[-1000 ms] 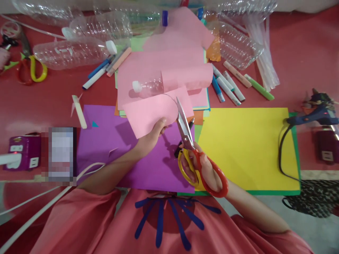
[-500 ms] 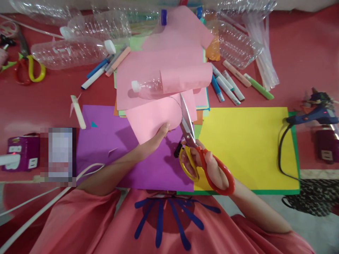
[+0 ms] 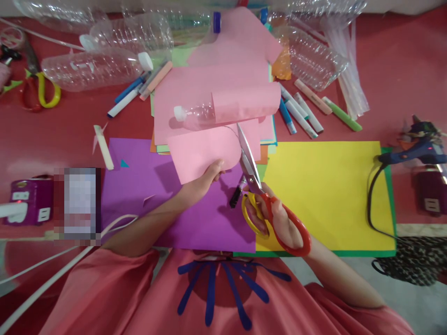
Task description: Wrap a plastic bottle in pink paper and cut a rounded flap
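Observation:
My left hand (image 3: 211,176) pinches the lower edge of a pink paper piece (image 3: 200,151) with a rounded right end. In my right hand (image 3: 275,214) is a pair of scissors (image 3: 292,228) with one red and one yellow handle loop. The scissor blades point away from me and lie along the curved edge of the paper, narrowly apart. Beneath the scissors a dark-capped marker (image 3: 237,194) rests on the purple sheet (image 3: 209,228). Just beyond lies a clear bottle (image 3: 195,111) partly wrapped in pink paper (image 3: 246,103).
A yellow sheet (image 3: 324,195) lies to the right, with a blue glue gun (image 3: 408,151) at its far edge. Several markers (image 3: 300,109) and clear bottles (image 3: 94,70) lie at the back. A phone (image 3: 82,202) and a purple power socket (image 3: 28,202) are at left.
My left hand and the pink paper have tilted and shifted slightly right. The scissors have moved a little right, their blades now closer together.

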`<move>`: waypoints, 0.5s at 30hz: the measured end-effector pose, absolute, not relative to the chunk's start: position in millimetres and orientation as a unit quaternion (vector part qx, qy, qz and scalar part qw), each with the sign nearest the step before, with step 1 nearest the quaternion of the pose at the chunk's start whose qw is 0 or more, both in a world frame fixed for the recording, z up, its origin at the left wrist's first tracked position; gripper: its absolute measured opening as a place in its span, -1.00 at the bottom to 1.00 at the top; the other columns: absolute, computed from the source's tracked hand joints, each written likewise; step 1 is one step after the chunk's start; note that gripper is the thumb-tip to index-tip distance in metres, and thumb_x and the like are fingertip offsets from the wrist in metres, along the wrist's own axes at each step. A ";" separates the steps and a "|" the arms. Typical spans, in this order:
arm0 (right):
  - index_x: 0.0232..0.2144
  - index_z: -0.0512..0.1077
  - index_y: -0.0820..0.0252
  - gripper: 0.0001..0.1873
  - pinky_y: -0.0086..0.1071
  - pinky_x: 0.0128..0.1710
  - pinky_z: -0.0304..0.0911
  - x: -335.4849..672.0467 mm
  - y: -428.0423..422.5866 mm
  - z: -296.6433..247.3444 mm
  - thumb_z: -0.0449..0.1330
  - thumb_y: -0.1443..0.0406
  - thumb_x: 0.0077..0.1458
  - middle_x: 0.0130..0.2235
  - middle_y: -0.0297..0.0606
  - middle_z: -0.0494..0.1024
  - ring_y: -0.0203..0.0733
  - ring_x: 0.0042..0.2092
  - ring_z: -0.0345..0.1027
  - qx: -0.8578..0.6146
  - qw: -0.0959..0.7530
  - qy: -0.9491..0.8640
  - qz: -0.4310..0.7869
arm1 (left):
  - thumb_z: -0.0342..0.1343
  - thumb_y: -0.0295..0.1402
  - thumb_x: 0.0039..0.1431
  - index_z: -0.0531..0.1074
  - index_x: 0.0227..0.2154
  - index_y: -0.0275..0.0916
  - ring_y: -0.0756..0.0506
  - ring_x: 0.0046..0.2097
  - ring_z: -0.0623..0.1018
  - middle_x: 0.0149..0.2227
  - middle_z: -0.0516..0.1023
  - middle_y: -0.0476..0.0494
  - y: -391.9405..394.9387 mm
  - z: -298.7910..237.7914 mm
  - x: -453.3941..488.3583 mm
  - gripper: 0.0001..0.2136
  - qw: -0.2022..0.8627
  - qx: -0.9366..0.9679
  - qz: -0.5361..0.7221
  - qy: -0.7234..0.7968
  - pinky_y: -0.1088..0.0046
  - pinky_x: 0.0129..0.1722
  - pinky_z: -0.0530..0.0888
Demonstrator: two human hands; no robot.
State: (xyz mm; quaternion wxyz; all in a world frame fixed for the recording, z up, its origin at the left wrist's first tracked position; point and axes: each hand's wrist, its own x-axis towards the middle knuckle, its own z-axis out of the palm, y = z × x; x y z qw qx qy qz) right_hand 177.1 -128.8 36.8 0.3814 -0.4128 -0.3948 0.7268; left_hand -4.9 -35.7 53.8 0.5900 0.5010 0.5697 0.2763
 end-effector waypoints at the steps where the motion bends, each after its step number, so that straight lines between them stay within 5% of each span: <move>1: -0.13 0.22 0.06 -0.46 -0.51 -0.74 -0.01 177.8 -129.0 36.6 -0.06 -0.23 0.20 -0.40 -0.48 0.23 -0.49 -0.64 -0.07 -0.416 0.378 -0.395 0.726 | 0.06 0.15 0.02 0.12 -0.74 -0.14 -0.06 -0.47 0.36 -0.68 0.08 0.02 -35.4 53.4 -5.4 -0.49 0.595 0.500 0.269 0.569 0.41 -0.39 0.41; 15: -0.21 0.29 0.08 -0.41 -0.48 -0.73 -0.06 182.3 -136.1 29.3 0.00 -0.27 0.12 -0.49 -0.49 0.24 -0.48 -0.67 -0.08 -0.424 0.354 -0.400 0.732 | -0.02 -0.04 0.14 0.15 -0.72 -0.15 0.02 -0.59 0.19 -0.68 0.14 0.06 -34.7 40.4 -7.7 -0.57 0.597 0.485 0.301 0.564 0.41 -0.48 0.27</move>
